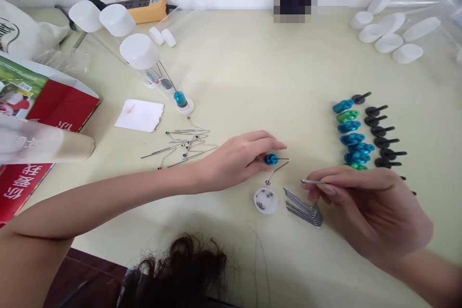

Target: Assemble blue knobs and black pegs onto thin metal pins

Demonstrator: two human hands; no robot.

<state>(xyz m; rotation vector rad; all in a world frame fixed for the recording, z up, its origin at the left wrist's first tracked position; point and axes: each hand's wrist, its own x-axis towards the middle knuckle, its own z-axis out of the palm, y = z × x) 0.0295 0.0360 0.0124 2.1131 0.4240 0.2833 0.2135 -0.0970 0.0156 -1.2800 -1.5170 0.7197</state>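
Note:
My left hand (pixel 240 159) is closed around a blue metal fitting (pixel 271 159). A thin bent wire (pixel 280 167) sticks out of it to the right, with a small purplish bead at its lower end. My right hand (pixel 371 207) pinches a thin silver rod (pixel 312 181), which looks like a hex key, its tip pointing left toward the fitting but apart from it. Just below my left hand sits a white round cap (pixel 276 207) with several tiny metal pieces in it. Several L-shaped hex keys (pixel 303 214) lie nested beside my right hand.
Blue and green fittings (pixel 349 126) and black handled parts (pixel 388 142) stand in columns at right. Thin metal rods with beaded wires (pixel 186 144) lie left. Clear tubes with white caps (pixel 139 51), a paper piece (pixel 140 115) and a yellow power strip (pixel 144 9) are farther back.

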